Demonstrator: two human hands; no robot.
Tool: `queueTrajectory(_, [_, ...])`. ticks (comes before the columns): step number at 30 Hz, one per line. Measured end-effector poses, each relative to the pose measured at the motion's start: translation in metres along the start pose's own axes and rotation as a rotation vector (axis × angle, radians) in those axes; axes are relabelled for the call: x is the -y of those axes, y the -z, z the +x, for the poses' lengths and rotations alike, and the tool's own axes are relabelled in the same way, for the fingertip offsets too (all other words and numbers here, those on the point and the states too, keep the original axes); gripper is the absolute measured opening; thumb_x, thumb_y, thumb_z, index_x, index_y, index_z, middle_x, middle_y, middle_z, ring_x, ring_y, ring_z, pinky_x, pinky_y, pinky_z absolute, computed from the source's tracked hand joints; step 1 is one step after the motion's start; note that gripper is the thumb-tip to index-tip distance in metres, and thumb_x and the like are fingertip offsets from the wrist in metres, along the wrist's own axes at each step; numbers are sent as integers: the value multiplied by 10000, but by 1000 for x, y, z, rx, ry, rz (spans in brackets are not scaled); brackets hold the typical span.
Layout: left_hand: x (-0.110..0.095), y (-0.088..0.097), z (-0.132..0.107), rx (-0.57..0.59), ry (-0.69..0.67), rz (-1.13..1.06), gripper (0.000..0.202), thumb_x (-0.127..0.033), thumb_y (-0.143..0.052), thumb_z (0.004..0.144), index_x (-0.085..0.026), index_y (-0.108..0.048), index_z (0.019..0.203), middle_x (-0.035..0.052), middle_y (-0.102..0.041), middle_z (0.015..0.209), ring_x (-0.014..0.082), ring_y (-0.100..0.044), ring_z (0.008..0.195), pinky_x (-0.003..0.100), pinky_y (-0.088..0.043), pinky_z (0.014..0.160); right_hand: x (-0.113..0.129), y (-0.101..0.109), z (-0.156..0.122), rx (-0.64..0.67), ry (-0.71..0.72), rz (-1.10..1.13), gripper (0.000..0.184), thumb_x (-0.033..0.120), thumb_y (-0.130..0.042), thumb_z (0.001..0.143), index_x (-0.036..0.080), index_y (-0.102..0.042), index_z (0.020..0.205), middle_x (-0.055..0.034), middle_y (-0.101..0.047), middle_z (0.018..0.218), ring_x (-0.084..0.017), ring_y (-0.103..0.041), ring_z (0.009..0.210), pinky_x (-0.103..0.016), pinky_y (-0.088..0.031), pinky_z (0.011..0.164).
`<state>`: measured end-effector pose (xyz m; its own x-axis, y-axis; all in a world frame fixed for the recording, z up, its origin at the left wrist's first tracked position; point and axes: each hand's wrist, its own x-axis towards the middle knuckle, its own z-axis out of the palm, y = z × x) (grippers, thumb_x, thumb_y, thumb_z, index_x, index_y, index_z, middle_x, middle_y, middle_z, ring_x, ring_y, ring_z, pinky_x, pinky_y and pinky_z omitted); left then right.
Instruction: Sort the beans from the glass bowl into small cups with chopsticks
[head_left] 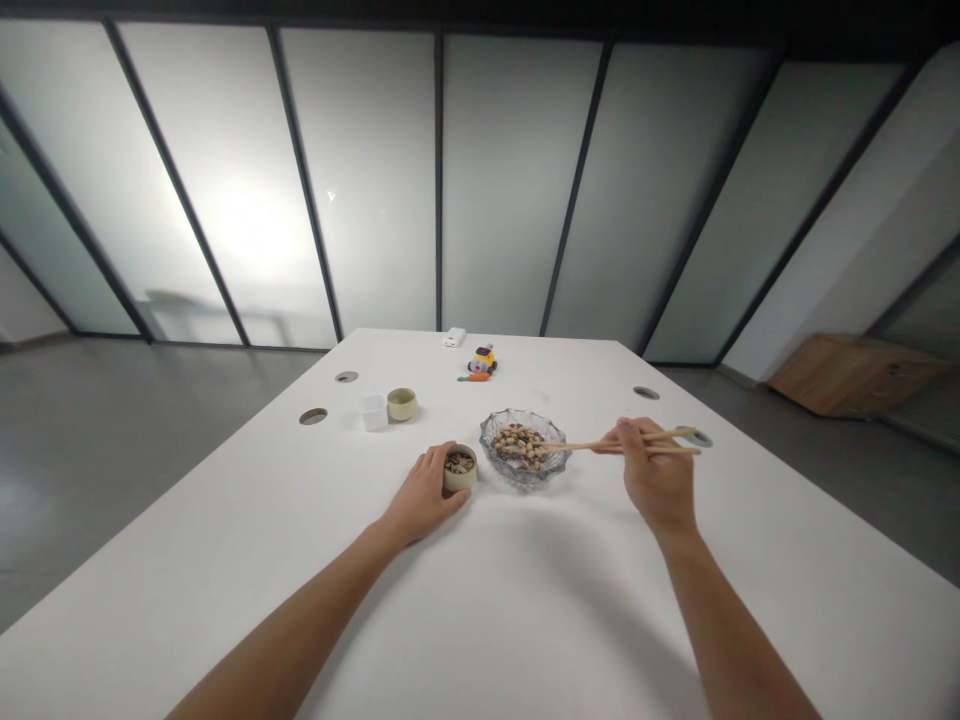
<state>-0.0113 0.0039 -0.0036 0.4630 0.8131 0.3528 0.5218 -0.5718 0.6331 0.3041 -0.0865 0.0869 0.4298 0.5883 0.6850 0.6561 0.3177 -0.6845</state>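
The person's left hand (427, 492) has its fingers curled around a small cup (462, 483) of striped seeds (459, 462), probably to steady it beside the glass bowl (525, 481), while the right hand (658, 478) grips chopsticks (589, 446) well behind their tips, seemingly for reach into the pale and dark pieces (517, 440) there. The bowl's raised scalloped rim stands between the two containers; farther off on the table (465, 620) are another cup (403, 407), a clear tub (373, 416) and a toy vehicle (483, 361).
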Motion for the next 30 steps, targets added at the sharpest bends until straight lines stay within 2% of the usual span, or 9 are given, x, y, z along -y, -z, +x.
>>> queueTrajectory(3, [0, 0, 0, 0, 7, 3, 697, -289, -767, 863, -254, -523, 1515, 135, -628, 1474, 354, -601, 1378, 544, -484, 1209, -7, 2, 14, 136, -64, -45, 668, 842, -553, 938, 232, -693, 703, -74, -742, 629, -244, -750, 599, -319, -549, 562])
queueTrajectory(9, [0, 0, 0, -1, 1, 7, 694, -289, -764, 865, -251, -517, 1513, 136, -625, 1475, 347, -608, 1368, 546, -476, 1220, -12, -27, 7, 339, -37, -1, 623, 800, -577, 947, 240, -725, 717, -73, -769, 698, -248, -758, 651, -342, -567, 628])
queueTrajectory(13, [1, 0, 1, 10, 18, 10, 690, -296, -759, 868, -249, -515, 1512, 137, -621, 1486, 350, -599, 1394, 554, -467, 1233, -17, -39, -7, 314, 19, 89, 581, 768, -635, 954, 229, -778, 793, -89, -790, 813, -242, -739, 732, -348, -567, 674])
queueTrajectory(18, [0, 0, 1, 10, 23, 9, 691, -293, -755, 859, -241, -518, 1506, 136, -629, 1477, 345, -604, 1385, 551, -470, 1230, -22, -36, -7, 203, 54, 94, 583, 770, -637, 962, 226, -783, 812, -101, -793, 851, -251, -753, 768, -370, -603, 712])
queueTrajectory(22, [0, 0, 0, -2, 13, 4, 687, -301, -756, 856, -250, -527, 1502, 135, -631, 1473, 347, -607, 1380, 548, -472, 1226, -24, -29, -1, 125, -74, 131, 632, 835, -634, 916, 227, -773, 815, -101, -800, 824, -268, -790, 726, -375, -647, 662])
queueTrajectory(26, [1, 1, 0, 11, 15, -4, 688, -295, -747, 862, -251, -520, 1510, 135, -625, 1487, 347, -603, 1382, 555, -468, 1225, -21, -29, -1, 196, -208, 184, 673, 880, -635, 874, 223, -747, 776, -85, -777, 705, -261, -763, 588, -362, -643, 549])
queueTrajectory(30, [2, 0, 0, 10, 13, -8, 686, -295, -749, 866, -253, -519, 1511, 136, -617, 1503, 352, -590, 1408, 568, -450, 1245, -19, -36, -8, 317, -158, 227, 622, 836, -700, 861, 221, -779, 803, -95, -810, 799, -264, -781, 661, -380, -668, 630])
